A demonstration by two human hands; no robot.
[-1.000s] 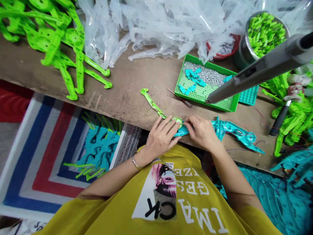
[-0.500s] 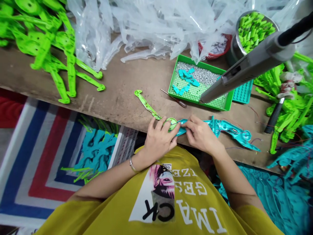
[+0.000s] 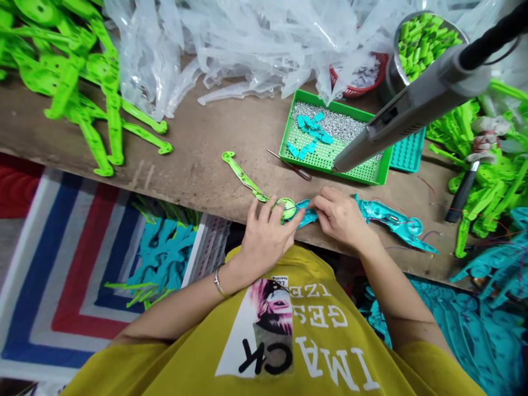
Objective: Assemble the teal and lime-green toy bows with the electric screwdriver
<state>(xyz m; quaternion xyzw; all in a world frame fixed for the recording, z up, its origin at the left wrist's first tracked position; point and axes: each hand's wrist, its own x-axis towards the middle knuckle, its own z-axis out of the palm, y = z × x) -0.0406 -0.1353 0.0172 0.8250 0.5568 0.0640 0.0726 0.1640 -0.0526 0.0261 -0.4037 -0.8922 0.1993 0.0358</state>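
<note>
My left hand (image 3: 266, 234) rests at the near edge of the wooden bench (image 3: 206, 148), fingers curled on a long green plastic piece (image 3: 243, 179) with a round end (image 3: 286, 207). My right hand (image 3: 340, 217) pinches a teal plastic piece (image 3: 388, 220) where it meets that round end. The teal piece stretches to the right with thin wires on it. Both hands press the two parts together at the joint.
A green tray (image 3: 373, 173) holds screws and small teal bits, with a screwdriver (image 3: 291, 165) beside it. A grey powered tool (image 3: 412, 104) hangs above. Green parts (image 3: 78, 82), clear plastic shells (image 3: 247, 44), a metal pot of green pieces (image 3: 424, 36) and a hammer (image 3: 462, 190) surround.
The view has shifted a little to the right. My hands stay on the joint; the right fingers have moved slightly along the teal piece.
</note>
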